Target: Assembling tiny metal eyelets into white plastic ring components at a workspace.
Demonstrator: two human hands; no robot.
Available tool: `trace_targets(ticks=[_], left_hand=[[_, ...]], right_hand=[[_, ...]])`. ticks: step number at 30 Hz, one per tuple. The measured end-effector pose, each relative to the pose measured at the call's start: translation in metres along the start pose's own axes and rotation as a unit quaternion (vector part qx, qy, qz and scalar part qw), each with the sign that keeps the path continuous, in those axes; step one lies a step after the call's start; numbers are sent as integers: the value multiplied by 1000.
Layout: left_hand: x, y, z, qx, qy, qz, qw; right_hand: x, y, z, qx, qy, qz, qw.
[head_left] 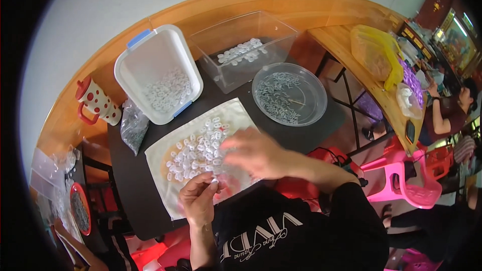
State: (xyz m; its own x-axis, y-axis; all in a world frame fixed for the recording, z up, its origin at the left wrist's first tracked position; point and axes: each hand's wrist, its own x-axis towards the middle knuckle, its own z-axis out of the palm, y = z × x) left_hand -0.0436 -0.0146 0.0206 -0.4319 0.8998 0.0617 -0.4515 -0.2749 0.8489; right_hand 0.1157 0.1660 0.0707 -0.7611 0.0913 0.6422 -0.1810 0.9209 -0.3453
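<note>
**Hands over the pile of small white pieces**

Small white pieces (pixel 198 153) lie heaped on a pale sheet (pixel 170 198) on the dark table (pixel 135 185). Left hand (pixel 198 198) sits at the pile's near edge, fingertips pinched on one white piece. Right hand (pixel 253 153) reaches across the pile's right side, fingers spread, palm down; blurred, so whether it grips anything cannot be told. More pieces in the white tub (pixel 150 55), the clear box (pixel 271 27) and the round clear dish (pixel 314 88) beyond. Piece shape too small to resolve. Right hand covers part of the sheet.
</note>
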Motion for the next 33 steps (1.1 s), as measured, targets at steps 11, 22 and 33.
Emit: trace_targets(ticks=[11,22,33], left_hand=[[-5,12,18,132,77,-26,988],[-8,2,19,217,71,81,970],[-11,-7,13,159,107,79,978]], right_hand=[[-87,143,-121,-200,-45,291,934],[-52,150,-88,-331,-153,250,897],[-61,142,-103,-42,-6,325,945]])
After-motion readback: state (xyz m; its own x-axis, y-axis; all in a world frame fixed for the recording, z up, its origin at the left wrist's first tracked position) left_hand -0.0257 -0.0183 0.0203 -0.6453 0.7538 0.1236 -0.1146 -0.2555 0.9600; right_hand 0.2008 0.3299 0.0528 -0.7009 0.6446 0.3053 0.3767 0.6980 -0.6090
